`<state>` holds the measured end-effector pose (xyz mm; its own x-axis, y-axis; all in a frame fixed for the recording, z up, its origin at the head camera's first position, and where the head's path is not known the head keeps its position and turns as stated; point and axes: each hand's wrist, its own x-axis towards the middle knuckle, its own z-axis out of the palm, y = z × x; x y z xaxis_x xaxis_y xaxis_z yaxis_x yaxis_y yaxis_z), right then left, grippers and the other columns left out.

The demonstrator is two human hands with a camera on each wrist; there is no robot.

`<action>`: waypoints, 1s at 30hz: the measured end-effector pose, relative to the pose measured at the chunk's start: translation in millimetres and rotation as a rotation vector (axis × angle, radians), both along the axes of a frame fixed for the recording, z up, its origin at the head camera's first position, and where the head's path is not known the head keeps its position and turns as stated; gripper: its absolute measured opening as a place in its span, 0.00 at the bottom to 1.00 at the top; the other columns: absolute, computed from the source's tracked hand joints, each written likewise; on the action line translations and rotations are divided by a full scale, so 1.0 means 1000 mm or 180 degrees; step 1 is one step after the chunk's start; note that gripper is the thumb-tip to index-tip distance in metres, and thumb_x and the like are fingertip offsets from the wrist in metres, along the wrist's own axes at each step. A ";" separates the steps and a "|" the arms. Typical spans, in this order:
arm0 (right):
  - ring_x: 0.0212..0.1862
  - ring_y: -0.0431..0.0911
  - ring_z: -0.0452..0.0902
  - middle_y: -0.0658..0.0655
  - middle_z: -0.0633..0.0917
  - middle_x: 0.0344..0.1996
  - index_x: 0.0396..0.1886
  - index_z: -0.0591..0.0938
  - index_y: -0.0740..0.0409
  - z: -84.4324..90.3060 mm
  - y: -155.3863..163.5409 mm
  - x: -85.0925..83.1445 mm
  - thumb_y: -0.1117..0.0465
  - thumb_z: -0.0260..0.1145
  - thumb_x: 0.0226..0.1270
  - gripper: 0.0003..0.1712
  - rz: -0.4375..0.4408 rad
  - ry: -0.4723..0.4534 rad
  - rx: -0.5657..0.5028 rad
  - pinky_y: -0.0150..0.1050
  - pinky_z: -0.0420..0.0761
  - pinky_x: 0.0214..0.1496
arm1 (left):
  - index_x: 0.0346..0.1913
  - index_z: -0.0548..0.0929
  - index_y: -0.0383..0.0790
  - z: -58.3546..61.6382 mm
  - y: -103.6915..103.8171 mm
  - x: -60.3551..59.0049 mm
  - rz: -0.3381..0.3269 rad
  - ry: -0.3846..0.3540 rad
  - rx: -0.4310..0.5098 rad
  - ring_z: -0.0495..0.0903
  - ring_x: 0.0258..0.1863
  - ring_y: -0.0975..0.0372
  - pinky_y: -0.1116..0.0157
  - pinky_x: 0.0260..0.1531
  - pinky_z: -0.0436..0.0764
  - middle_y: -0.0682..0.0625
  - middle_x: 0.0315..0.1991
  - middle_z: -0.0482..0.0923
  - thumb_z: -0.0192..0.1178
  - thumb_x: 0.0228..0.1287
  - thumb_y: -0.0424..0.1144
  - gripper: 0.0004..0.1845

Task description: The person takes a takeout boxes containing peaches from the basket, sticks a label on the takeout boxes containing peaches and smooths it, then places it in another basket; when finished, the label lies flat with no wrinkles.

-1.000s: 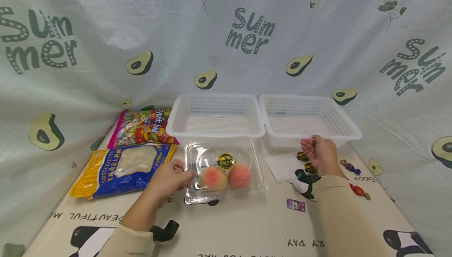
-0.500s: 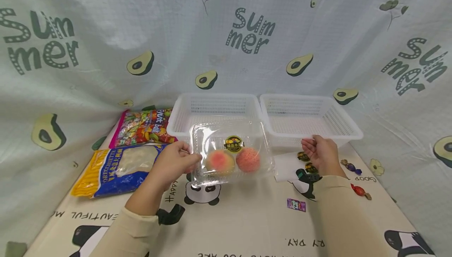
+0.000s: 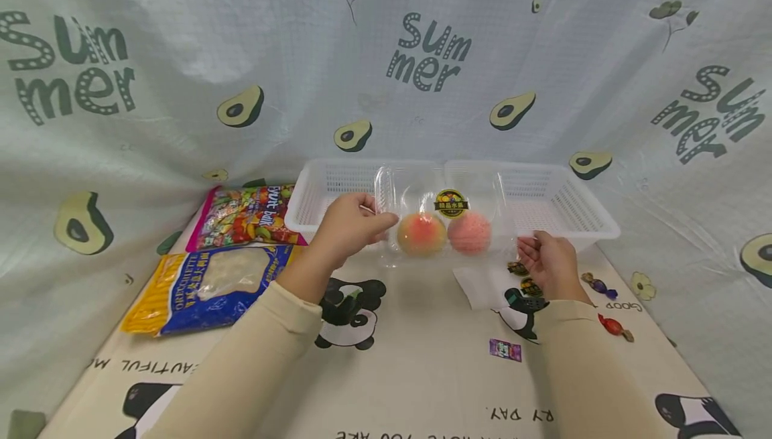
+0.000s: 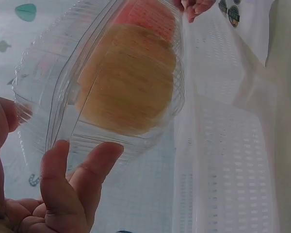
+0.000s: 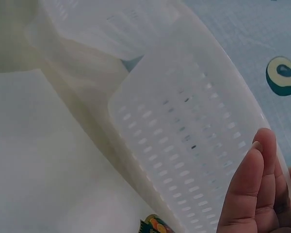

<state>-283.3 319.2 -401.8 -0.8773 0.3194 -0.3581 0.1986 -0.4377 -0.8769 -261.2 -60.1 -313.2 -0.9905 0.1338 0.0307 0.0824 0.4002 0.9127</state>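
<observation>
My left hand (image 3: 350, 228) holds a clear plastic fruit box (image 3: 449, 214) by its left side, raised off the table. Through its lid show a yellow-and-red peach (image 3: 421, 234) and a round pink fruit (image 3: 470, 233). A black-and-gold sticker (image 3: 451, 203) is on the lid. In the left wrist view, finger and thumb pinch the edge of the box (image 4: 126, 82). At the front of the right white basket (image 3: 579, 214), my right hand (image 3: 551, 268) grips the rim, the thumb partly hidden behind it in the right wrist view. Part of both baskets is seen through the box.
Beside the right basket stands the left white basket (image 3: 310, 204). Farther left lie a fruit candy bag (image 3: 241, 221) and a blue-yellow orecchiette bag (image 3: 211, 288). A white sheet with stickers (image 3: 482, 288), a purple packet (image 3: 505, 350) and wrapped candies (image 3: 614, 325) lie at right.
My left hand has lifted the fruit box and carried it to the right and away from me, up in front of the baskets. The right hand stays at the basket rim.
</observation>
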 end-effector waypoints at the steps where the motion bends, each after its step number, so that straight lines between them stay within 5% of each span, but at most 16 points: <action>1: 0.31 0.40 0.85 0.50 0.86 0.30 0.55 0.71 0.55 0.000 0.001 0.000 0.50 0.54 0.82 0.15 -0.0008 -0.0004 -0.0014 0.31 0.87 0.38 | 0.42 0.77 0.39 0.001 0.006 -0.005 0.0004 0.0024 -0.0002 0.89 0.33 0.57 0.63 0.36 0.87 0.44 0.36 0.84 0.70 0.60 0.49 0.19; 10: 0.37 0.41 0.88 0.51 0.88 0.34 0.61 0.70 0.57 -0.001 0.004 0.002 0.49 0.54 0.82 0.19 0.0039 -0.0105 -0.0079 0.32 0.87 0.45 | 0.31 0.73 0.41 0.009 0.052 -0.043 0.0169 0.0236 -0.0331 0.88 0.29 0.63 0.65 0.21 0.71 0.49 0.30 0.76 0.67 0.58 0.49 0.17; 19: 0.36 0.41 0.87 0.52 0.88 0.35 0.57 0.69 0.54 0.002 0.008 0.002 0.49 0.55 0.82 0.16 0.0088 -0.0135 -0.0163 0.31 0.87 0.44 | 0.21 0.68 0.45 0.013 0.092 -0.068 0.0158 0.0230 -0.0634 0.73 0.21 0.62 0.65 0.19 0.68 0.52 0.20 0.73 0.68 0.58 0.53 0.22; 27: 0.34 0.41 0.87 0.52 0.88 0.32 0.55 0.69 0.54 0.001 0.007 0.001 0.51 0.54 0.82 0.14 0.0113 -0.0085 -0.0189 0.31 0.87 0.42 | 0.28 0.68 0.44 0.018 0.124 -0.081 0.0100 0.0169 -0.0795 0.65 0.24 0.61 0.65 0.22 0.69 0.53 0.24 0.63 0.68 0.59 0.55 0.23; 30: 0.33 0.41 0.86 0.52 0.88 0.32 0.55 0.69 0.55 0.001 0.006 0.000 0.51 0.54 0.82 0.14 0.0092 -0.0047 -0.0176 0.31 0.87 0.42 | 0.33 0.72 0.42 0.020 0.136 -0.084 0.0098 0.0274 -0.0881 0.70 0.28 0.61 0.66 0.26 0.73 0.52 0.28 0.69 0.70 0.59 0.55 0.22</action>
<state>-283.2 325.4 -401.2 -0.8804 0.2734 -0.3875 0.2246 -0.4792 -0.8485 -345.4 75.7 -292.8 -0.9896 0.1187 0.0814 0.1387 0.6367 0.7586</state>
